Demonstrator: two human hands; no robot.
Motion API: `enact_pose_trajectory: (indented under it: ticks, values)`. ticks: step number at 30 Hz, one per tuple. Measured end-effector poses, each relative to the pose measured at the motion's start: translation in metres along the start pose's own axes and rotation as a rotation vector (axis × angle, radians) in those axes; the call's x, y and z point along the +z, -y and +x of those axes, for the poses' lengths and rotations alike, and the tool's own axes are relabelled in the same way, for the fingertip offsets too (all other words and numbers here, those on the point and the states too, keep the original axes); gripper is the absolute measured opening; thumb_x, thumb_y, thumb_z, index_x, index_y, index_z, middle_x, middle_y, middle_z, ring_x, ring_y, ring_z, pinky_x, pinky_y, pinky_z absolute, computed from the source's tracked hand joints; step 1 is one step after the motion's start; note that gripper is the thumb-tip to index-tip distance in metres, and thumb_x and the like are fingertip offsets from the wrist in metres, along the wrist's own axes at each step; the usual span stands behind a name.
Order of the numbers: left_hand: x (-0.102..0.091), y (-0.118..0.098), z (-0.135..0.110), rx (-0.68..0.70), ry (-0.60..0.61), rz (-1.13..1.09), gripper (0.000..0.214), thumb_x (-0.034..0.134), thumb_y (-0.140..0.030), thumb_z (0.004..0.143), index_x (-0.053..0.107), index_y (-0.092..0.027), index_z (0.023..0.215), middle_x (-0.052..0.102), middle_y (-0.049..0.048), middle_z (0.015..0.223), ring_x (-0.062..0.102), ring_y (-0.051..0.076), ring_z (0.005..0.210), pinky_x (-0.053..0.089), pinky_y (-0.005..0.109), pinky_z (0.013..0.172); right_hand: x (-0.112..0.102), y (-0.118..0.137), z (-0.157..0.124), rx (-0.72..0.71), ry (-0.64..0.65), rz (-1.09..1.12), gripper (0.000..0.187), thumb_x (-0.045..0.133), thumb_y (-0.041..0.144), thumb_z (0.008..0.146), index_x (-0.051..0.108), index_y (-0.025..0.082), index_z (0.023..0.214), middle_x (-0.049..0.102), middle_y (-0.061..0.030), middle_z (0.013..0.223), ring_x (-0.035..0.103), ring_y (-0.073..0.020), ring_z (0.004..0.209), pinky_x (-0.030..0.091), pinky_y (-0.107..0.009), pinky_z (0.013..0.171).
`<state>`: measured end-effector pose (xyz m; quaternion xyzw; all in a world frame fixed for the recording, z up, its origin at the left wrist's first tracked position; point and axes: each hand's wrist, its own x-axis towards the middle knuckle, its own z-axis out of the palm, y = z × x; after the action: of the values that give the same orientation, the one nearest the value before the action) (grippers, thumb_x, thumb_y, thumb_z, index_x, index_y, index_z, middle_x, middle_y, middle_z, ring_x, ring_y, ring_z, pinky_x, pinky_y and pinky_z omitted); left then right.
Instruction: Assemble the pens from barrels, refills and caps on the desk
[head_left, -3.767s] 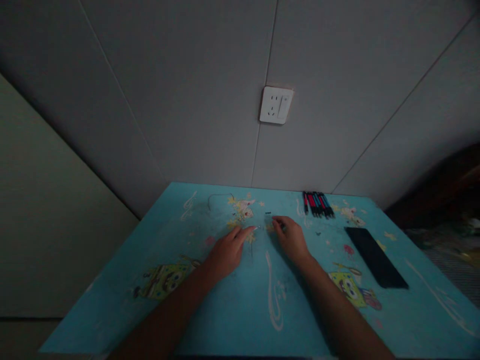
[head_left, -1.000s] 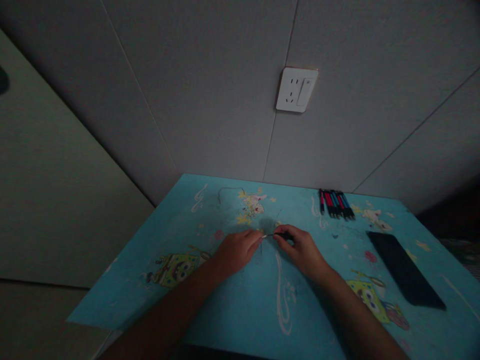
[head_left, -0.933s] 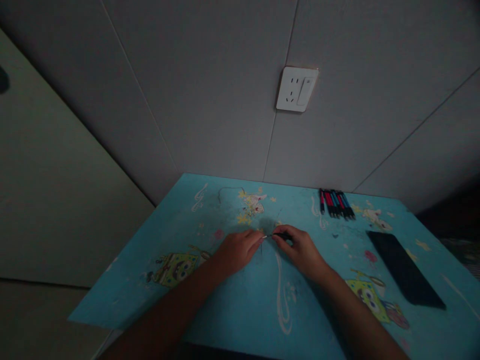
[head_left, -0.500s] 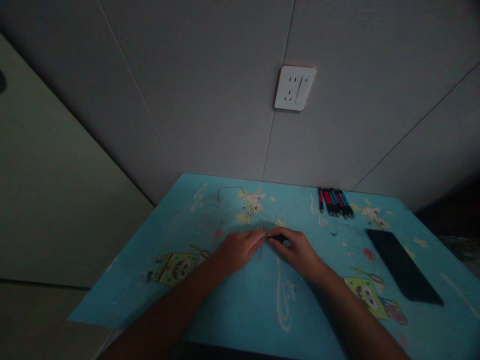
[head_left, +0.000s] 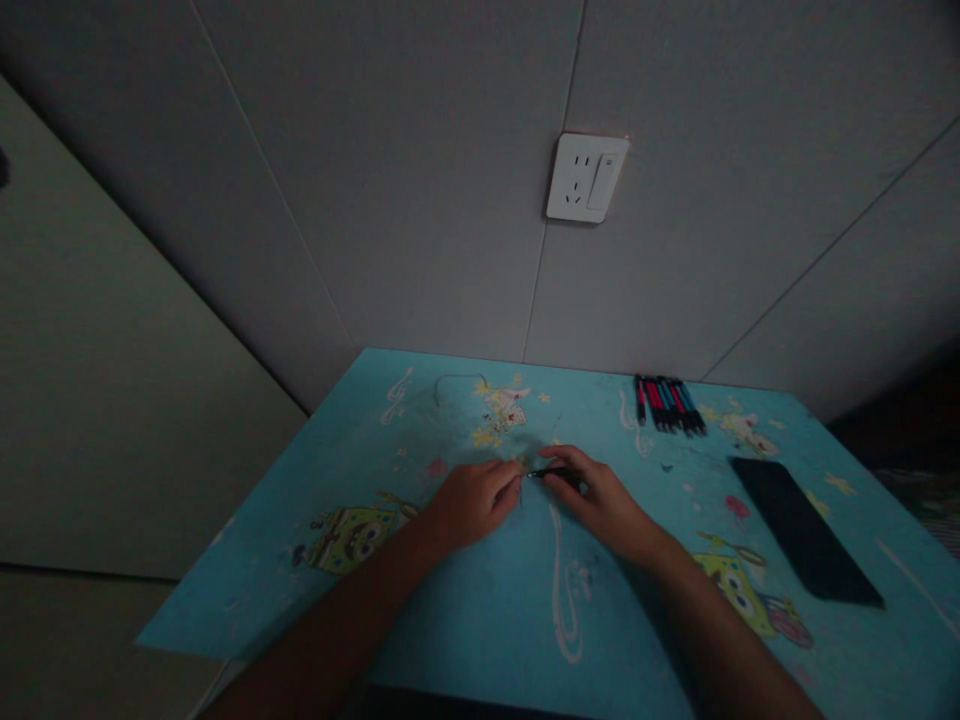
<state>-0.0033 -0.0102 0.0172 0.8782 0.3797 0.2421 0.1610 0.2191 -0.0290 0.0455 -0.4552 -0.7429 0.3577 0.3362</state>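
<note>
Over the middle of the table my two hands meet almost fingertip to fingertip. My right hand holds a black pen lying roughly level, its pale, metallic-looking tip toward the left; its index finger is partly raised off the barrel. My left hand is closed in a pinch beside that tip. Whatever its thumb and fingers hold is too small and dark to make out. A thin dark line shows just below the left fingertips, and I cannot tell if it is an object or a mark.
A row of red, blue and black pens lies at the table's back right. A flat dark rectangular case or mat rests on the right. The blue cartoon-printed table top meets a grey wall with a white socket plate.
My right hand has shifted slightly right, its index finger lifting, so the pen's tip now shows between the hands. My left hand has drawn slightly to the left.
</note>
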Motion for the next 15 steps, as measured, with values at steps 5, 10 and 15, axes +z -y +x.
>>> enact_pose_trajectory:
  ticks: [5,10,15]
  values:
    - [0.0015,0.0017,-0.0008,0.001,0.009,0.016,0.019,0.042,-0.024,0.096,0.057,-0.019,0.086,0.060,0.0014,0.076,0.057,0.014,0.069,0.041,0.025,0.066,-0.0001,-0.0004,0.0003,0.036,0.035,-0.006,0.019,0.054,0.036,0.093,0.063,0.021,0.102,0.068,-0.0022,0.087,0.062,-0.0164,0.079,0.049,-0.027,0.070]
    - [0.0030,0.0031,-0.0013,-0.010,0.003,0.023,0.020,0.041,-0.024,0.096,0.058,-0.019,0.088,0.061,0.0019,0.077,0.058,0.014,0.070,0.041,0.025,0.067,-0.0033,0.0005,0.0001,0.044,0.003,-0.025,0.019,0.053,0.036,0.094,0.063,0.021,0.102,0.067,-0.0013,0.084,0.060,-0.0152,0.075,0.046,-0.025,0.064]
    - [0.0030,0.0033,-0.0006,-0.006,-0.004,0.027,0.019,0.042,-0.024,0.095,0.057,-0.019,0.086,0.060,0.0016,0.075,0.058,0.014,0.069,0.041,0.025,0.066,-0.0034,0.0009,0.0004,0.029,-0.013,-0.017,0.020,0.052,0.036,0.094,0.062,0.021,0.102,0.067,-0.0022,0.086,0.060,-0.0157,0.077,0.047,-0.026,0.066]
